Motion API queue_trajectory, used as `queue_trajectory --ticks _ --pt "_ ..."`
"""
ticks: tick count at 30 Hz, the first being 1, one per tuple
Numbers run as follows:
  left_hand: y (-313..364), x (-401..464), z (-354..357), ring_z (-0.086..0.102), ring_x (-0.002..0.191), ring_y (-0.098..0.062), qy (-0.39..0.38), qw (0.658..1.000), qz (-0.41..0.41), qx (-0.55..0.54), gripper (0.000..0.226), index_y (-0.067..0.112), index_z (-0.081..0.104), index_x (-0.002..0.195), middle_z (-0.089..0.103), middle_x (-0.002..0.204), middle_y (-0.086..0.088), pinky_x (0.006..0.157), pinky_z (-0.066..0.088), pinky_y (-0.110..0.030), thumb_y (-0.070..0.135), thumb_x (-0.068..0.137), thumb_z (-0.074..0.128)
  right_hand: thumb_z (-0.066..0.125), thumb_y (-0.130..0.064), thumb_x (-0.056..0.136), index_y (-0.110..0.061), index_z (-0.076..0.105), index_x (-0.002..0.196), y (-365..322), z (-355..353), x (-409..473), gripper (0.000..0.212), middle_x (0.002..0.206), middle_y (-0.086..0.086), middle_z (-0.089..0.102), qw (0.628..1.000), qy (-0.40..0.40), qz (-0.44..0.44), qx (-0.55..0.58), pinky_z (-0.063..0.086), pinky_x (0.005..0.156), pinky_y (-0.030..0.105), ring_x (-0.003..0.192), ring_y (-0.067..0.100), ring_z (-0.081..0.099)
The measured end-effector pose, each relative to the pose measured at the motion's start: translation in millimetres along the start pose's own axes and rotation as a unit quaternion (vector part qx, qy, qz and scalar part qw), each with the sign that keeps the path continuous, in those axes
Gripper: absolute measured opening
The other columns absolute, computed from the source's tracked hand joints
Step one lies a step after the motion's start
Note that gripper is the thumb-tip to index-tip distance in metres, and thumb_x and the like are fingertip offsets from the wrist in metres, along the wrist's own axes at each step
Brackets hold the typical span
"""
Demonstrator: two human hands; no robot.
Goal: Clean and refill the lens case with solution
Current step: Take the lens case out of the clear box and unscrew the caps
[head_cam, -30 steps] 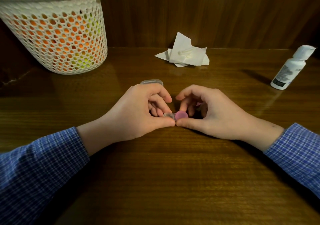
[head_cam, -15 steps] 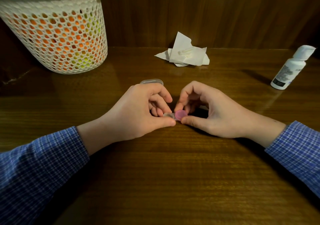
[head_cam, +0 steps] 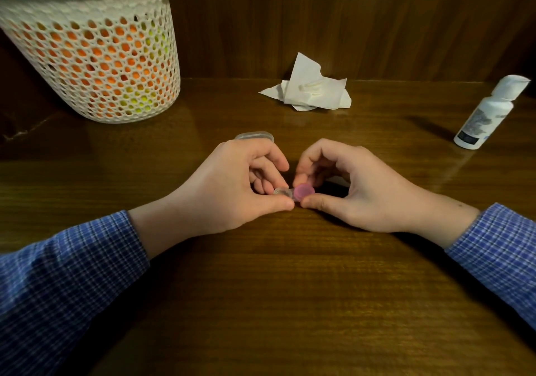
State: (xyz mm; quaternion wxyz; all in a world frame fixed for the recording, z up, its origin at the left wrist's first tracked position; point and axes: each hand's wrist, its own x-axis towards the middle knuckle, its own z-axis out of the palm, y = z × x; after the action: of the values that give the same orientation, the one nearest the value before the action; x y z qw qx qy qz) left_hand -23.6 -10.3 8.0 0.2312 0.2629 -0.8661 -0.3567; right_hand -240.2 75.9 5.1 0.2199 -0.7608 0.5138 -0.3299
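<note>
**Both hands on the lens case at mid-table**

Your work surface is a dark, glossy wooden table (head_cam: pixel 290 288) backed by a wall (head_cam: pixel 348 21) of the same dark wood panelling. Take the case (head_cam: pixel 285 193) as the landmark. Far behind it and to the left stands a white mesh basket (head_cam: pixel 95 65), orange and yellow-green contents showing through the holes. Behind the case, near the wall, lies a crumpled tissue (head_cam: pixel 311 90). Well to the right and behind stands a white bottle (head_cam: pixel 484 117), its cap on. Just behind your left hand (head_cam: pixel 226 190) a clear lid (head_cam: pixel 254 136) peeks out; most of it is hidden by the knuckles.

The case sits low at the table, between your two hands. Your left thumb and curled fingers pinch its clear left end. Your right hand (head_cam: pixel 362 190) has thumb and forefinger closed on the pink cap (head_cam: pixel 304 191) at the right end of the case, the thumb in front, the forefinger tip behind. The other right fingers curl behind the cap. The two thumb tips nearly meet in front of the case. Whether the cap is seated tight or loose cannot be told. Both sleeves (head_cam: pixel 66 274) are blue check.
</note>
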Motion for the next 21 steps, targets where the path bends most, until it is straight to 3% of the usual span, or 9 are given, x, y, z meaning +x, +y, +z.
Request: queue_trajectory --ticks 5,11,18,21 --pt "-0.9 0.4 -0.1 0.076 0.082 -0.007 0.000 1.000 0.000 -0.002 0.044 0.022 0.069 0.111 0.078 0.090 0.013 0.073 0.063 -0.026 0.026 0.073 0.091 0.077 -0.017 0.088 -0.017 0.064 0.115 -0.6 1.2 -2.4 0.030 0.107 -0.010 0.070 1.000 -0.005 -0.023 -0.006 0.058 0.087 0.025 0.102 0.012 0.069" --pt "-0.9 0.0 -0.5 0.076 0.081 -0.006 0.002 1.000 0.004 0.003 0.044 0.021 0.070 0.112 0.078 0.089 0.012 0.073 0.063 -0.027 0.026 0.074 0.091 0.081 -0.034 0.081 -0.019 0.065 0.118 -1.0 3.6 -3.4 0.043 0.109 -0.010 0.069 0.999 0.016 -0.022 -0.023 0.059 0.083 0.030 0.101 0.011 0.068" --pt "-1.3 0.2 0.5 0.076 0.081 -0.006 0.002 1.000 -0.001 0.001 0.044 0.023 0.069 0.111 0.078 0.091 0.015 0.074 0.063 -0.025 0.027 0.073 0.091 0.077 -0.009 0.089 -0.013 0.061 0.125 2.4 2.7 -4.7 0.040 0.115 -0.007 0.068 0.999 0.012 -0.032 0.014 0.059 0.090 0.032 0.107 0.016 0.069" --pt "-1.5 0.3 0.6 0.076 0.082 -0.007 0.002 1.000 -0.002 0.000 0.044 0.023 0.069 0.112 0.078 0.090 0.014 0.074 0.063 -0.027 0.027 0.073 0.091 0.078 -0.011 0.087 -0.013 0.061 0.126 3.0 2.2 -5.0 0.043 0.117 -0.006 0.068 0.999 0.014 -0.029 0.013 0.060 0.091 0.033 0.109 0.016 0.069"
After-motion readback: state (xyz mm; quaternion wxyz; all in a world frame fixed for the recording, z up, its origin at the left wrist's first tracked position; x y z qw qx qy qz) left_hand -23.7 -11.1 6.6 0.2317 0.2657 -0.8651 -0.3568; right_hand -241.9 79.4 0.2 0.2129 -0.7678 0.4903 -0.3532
